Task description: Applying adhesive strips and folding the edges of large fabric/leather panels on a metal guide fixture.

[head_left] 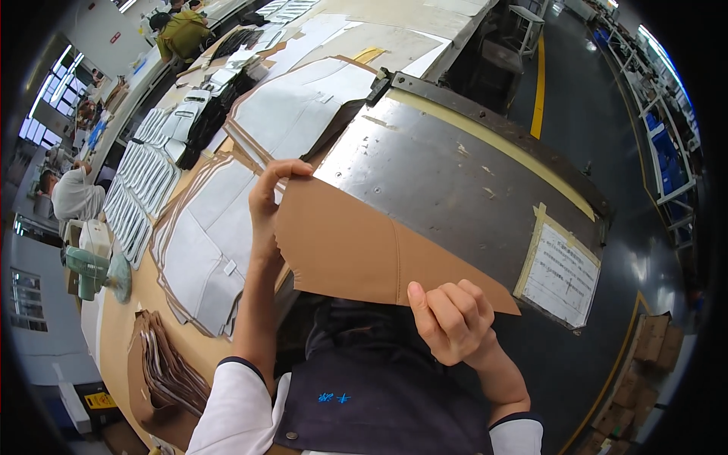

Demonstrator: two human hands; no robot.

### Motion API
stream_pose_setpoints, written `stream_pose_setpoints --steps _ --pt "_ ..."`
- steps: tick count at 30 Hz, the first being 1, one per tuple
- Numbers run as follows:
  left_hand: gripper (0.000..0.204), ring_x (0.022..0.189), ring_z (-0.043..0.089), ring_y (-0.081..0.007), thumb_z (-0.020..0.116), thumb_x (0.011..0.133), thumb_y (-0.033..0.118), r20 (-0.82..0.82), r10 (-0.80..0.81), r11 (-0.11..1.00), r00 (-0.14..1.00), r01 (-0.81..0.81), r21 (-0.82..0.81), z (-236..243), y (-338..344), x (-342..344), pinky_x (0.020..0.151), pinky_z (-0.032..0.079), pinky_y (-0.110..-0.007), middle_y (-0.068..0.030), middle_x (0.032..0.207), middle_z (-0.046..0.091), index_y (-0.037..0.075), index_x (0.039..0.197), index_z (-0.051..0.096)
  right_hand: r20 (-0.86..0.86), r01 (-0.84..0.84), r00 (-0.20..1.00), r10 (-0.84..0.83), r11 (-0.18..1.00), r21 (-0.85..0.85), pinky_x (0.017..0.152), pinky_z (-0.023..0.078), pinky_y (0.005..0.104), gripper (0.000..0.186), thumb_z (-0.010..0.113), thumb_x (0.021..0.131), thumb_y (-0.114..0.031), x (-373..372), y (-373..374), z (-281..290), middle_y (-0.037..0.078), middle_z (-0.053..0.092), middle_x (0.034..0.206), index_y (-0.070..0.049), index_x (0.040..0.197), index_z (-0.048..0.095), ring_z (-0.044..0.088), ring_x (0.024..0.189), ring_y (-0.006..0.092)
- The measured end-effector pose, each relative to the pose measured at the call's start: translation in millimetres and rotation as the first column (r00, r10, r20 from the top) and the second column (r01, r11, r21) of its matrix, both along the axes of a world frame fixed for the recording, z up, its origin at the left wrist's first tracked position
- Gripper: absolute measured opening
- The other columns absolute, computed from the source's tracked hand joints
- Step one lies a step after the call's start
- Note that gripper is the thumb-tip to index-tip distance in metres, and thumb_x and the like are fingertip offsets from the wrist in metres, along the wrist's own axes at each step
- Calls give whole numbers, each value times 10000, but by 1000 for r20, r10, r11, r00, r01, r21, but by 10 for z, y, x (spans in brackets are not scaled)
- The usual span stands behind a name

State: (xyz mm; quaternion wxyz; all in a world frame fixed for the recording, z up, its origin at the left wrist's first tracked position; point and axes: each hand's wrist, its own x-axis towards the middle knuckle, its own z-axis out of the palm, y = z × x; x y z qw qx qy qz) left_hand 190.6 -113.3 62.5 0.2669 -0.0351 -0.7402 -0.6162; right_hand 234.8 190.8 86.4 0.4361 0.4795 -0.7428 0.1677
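— What is each hand doing?

— Both grip one tan leather panel (364, 250). The left hand (265, 205) pinches its upper left corner, fingers curled over the top edge and the thumb behind. The right hand (449, 318) is closed on the lower edge, thumb pressed up against the face of the panel and the fingers folded under it.

— Where is the panel?

— It is held up in front of the person's chest, over the near edge of a grey metal plate (455, 174), partly covering it. The panel is roughly fan-shaped, with a seam running down its middle and small notches along its left edge.

— What is on the plate?

— A white paper sheet (561, 277) is taped at its right end, and a strip of yellowish tape runs along its far edge. A black hinge-like fitting (379, 85) sits at its far left corner.

— And to the left?

— A long table (114, 334) carries grey cut pieces (208, 243) lying on tan backing, well apart from the right hand and just beside the left forearm. Further back are rows of small pale pieces (144, 189) and more large grey shapes (296, 106). Near the lower left lies a stack of brown cut pieces (163, 371).

— Anyone else?

— A person in white (76, 196) sits at the far left, and another in an olive top (182, 34) works at the far end of the table. Cardboard boxes (644, 356) stand on the floor at the right.
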Motion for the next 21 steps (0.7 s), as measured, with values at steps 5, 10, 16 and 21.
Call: stream_pose_setpoints --steps 5,10,16,21 --pt "240 950 693 -188 728 817 -25 -223 -146 893 964 31 -449 798 167 -424 873 534 -303 -83 991 705 12 1052 693 185 78 982 -31 965 -252 640 509 343 297 746 781 71 -11 101 1 72 593 969 11 1071 727 612 783 209" --pt "248 1049 698 -312 678 817 3 -373 -315 462 873 -202 -863 1793 1101 -1254 998 512 -422 -123 1031 730 44 1058 722 549 287 821 158 717 -635 607 545 322 217 768 855 71 -126 82 25 110 652 927 29 1031 650 662 714 199" --pt "416 1274 600 -273 605 838 -26 -290 -736 268 612 -130 -955 810 2817 -1739 1226 355 -514 -108 1259 675 95 1228 684 677 699 342 652 305 -647 687 582 273 178 760 940 -58 53 191 -502 93 737 968 58 1028 657 711 779 133" --pt "504 1430 468 -342 637 887 29 -208 -720 359 662 100 -928 -197 2863 -1703 1228 342 -523 -175 1449 563 89 1386 604 633 831 158 758 244 -500 713 586 281 188 737 943 -37 555 223 -835 120 757 921 109 1052 689 723 810 151"
